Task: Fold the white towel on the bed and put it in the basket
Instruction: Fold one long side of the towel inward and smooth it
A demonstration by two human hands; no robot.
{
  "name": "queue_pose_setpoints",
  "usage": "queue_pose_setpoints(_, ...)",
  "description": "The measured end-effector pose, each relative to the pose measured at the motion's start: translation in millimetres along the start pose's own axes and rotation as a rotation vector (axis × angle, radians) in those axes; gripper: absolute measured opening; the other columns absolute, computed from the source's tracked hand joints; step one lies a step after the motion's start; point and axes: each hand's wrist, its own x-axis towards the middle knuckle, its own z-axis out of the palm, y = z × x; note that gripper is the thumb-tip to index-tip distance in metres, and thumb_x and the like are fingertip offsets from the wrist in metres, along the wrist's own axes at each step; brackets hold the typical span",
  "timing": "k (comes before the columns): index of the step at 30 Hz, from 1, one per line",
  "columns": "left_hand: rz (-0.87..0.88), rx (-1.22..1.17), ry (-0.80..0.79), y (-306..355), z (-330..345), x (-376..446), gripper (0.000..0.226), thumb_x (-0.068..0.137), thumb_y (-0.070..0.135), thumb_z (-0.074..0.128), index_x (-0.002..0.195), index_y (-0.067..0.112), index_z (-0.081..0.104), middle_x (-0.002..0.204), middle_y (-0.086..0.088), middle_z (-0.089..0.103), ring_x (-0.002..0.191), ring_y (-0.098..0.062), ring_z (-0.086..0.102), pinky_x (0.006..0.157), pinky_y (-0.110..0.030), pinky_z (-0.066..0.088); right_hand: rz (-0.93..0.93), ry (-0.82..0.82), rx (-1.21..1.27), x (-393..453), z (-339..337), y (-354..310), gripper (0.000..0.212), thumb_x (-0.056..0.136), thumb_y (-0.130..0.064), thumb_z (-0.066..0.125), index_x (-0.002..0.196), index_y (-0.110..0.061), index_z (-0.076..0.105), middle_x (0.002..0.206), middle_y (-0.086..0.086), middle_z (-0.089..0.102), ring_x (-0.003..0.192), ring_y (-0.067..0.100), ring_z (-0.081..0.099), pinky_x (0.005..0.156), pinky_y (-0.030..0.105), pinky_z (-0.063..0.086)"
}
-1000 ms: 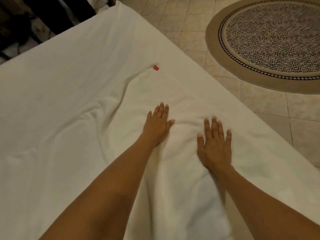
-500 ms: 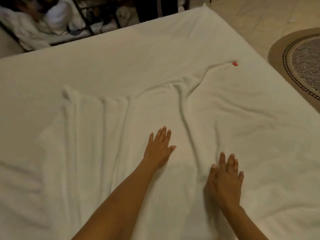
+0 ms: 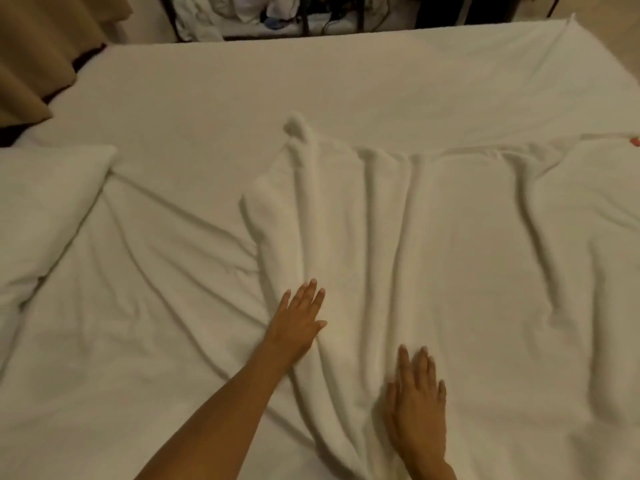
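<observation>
The white towel (image 3: 467, 244) lies spread on the bed (image 3: 311, 81), rumpled into long ridges on its left half. A small red tag (image 3: 634, 141) marks its far right corner at the frame's edge. My left hand (image 3: 298, 323) rests flat, fingers together, on the towel's left edge. My right hand (image 3: 417, 400) presses flat on the towel nearer to me, fingers slightly apart. Neither hand grips any cloth. No basket is in view.
A white pillow (image 3: 41, 209) lies at the left of the bed. A tan curtain (image 3: 38, 46) hangs at the far left. Beyond the bed's far edge stands a dark rack with piled white laundry (image 3: 242, 12).
My view has swung left, so the rug is gone and the pillow and curtain appear. Both hands have slid leftward across the towel, staying flat.
</observation>
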Motion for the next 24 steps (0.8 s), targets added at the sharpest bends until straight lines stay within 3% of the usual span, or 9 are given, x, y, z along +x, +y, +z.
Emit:
queue_pose_setpoints(2, -0.043, 0.003, 0.021, -17, 1, -9, 0.057, 0.094, 0.039, 0.028, 0.141, 0.011, 0.043, 0.151, -0.01, 0.03, 0.136, -0.022, 0.041, 0.105, -0.045, 0.038, -0.102, 0.019, -0.026, -10, 15, -23, 0.058, 0.088, -0.035, 0.028, 0.139, -0.012, 0.045, 0.141, 0.018, 0.046, 0.127, 0.035, 0.049, 0.095, 0.053, 0.044)
queue_pose_setpoints(5, -0.042, -0.008, 0.0, -37, 13, -16, 0.056, 0.103, 0.034, 0.018, 0.151, 0.011, 0.003, 0.159, -0.006, -0.007, 0.148, -0.02, 0.0, 0.118, -0.043, 0.009, -0.253, 0.012, -0.064, -24, 33, -55, 0.056, 0.088, -0.037, 0.034, 0.137, -0.015, 0.047, 0.141, 0.014, 0.049, 0.126, 0.029, 0.051, 0.097, 0.046, 0.043)
queue_pose_setpoints(9, -0.062, -0.044, 0.076, -58, 27, -20, 0.054, 0.1, 0.026, 0.014, 0.151, 0.01, 0.0, 0.159, -0.006, -0.006, 0.148, -0.02, -0.002, 0.12, -0.044, 0.009, -0.327, -0.083, -0.037, -30, 55, -87, 0.069, 0.09, -0.05, 0.015, 0.15, -0.017, 0.016, 0.157, 0.007, 0.007, 0.145, 0.026, 0.014, 0.113, 0.038, 0.01)
queue_pose_setpoints(10, -0.071, -0.04, 0.091, -62, 28, -19, 0.054, 0.1, 0.019, 0.018, 0.15, 0.01, -0.001, 0.159, -0.006, -0.007, 0.148, -0.02, -0.003, 0.12, -0.044, 0.011, -0.309, -0.07, -0.042, -29, 60, -91, 0.071, 0.089, -0.053, 0.017, 0.151, -0.017, 0.013, 0.157, 0.007, 0.004, 0.145, 0.026, 0.012, 0.113, 0.039, 0.008)
queue_pose_setpoints(13, -0.075, -0.014, 0.108, -71, 25, -16, 0.071, 0.087, -0.003, 0.024, 0.15, 0.01, -0.007, 0.159, -0.006, -0.013, 0.147, -0.019, -0.007, 0.12, -0.04, 0.005, -0.296, -0.052, -0.12, -22, 70, -90, 0.077, 0.08, -0.05, 0.049, 0.145, -0.011, 0.033, 0.151, 0.014, 0.031, 0.136, 0.03, 0.038, 0.105, 0.044, 0.034)
queue_pose_setpoints(15, -0.039, 0.008, 0.129, -77, 23, -12, 0.074, 0.082, -0.002, 0.017, 0.15, 0.013, -0.008, 0.159, -0.004, -0.013, 0.147, -0.019, -0.006, 0.119, -0.039, 0.004, -0.312, -0.036, -0.114, -17, 76, -81, 0.082, 0.072, -0.039, 0.064, 0.144, -0.011, 0.037, 0.15, 0.014, 0.034, 0.135, 0.03, 0.04, 0.107, 0.043, 0.036)
queue_pose_setpoints(19, -0.059, 0.026, 0.159, -85, 18, 11, 0.072, 0.094, -0.002, 0.031, 0.151, 0.02, -0.007, 0.159, -0.003, -0.013, 0.148, -0.022, -0.002, 0.118, -0.043, 0.009, -0.404, 0.05, -0.028, -10, 74, -64, 0.08, 0.071, -0.015, 0.055, 0.147, -0.017, 0.029, 0.154, 0.006, 0.023, 0.14, 0.022, 0.027, 0.113, 0.035, 0.023)
queue_pose_setpoints(22, -0.112, -0.005, 0.111, -88, 1, 32, 0.078, 0.092, -0.007, 0.037, 0.151, 0.028, -0.001, 0.159, -0.004, -0.015, 0.147, -0.03, 0.0, 0.115, -0.051, 0.013, -0.385, 0.109, 0.134, -5, 68, -54, 0.079, 0.071, -0.007, 0.051, 0.146, -0.019, 0.03, 0.152, 0.006, 0.033, 0.136, 0.02, 0.037, 0.104, 0.032, 0.042)
queue_pose_setpoints(24, -0.158, -0.142, 0.072, -86, -13, 46, 0.069, 0.095, -0.002, 0.037, 0.151, 0.029, 0.012, 0.159, -0.005, -0.012, 0.145, -0.037, 0.005, 0.113, -0.055, 0.018, -0.354, 0.18, 0.227, 0, 60, -46, 0.071, 0.077, -0.01, 0.046, 0.146, -0.019, 0.029, 0.149, 0.006, 0.038, 0.135, 0.015, 0.036, 0.1, 0.027, 0.044)
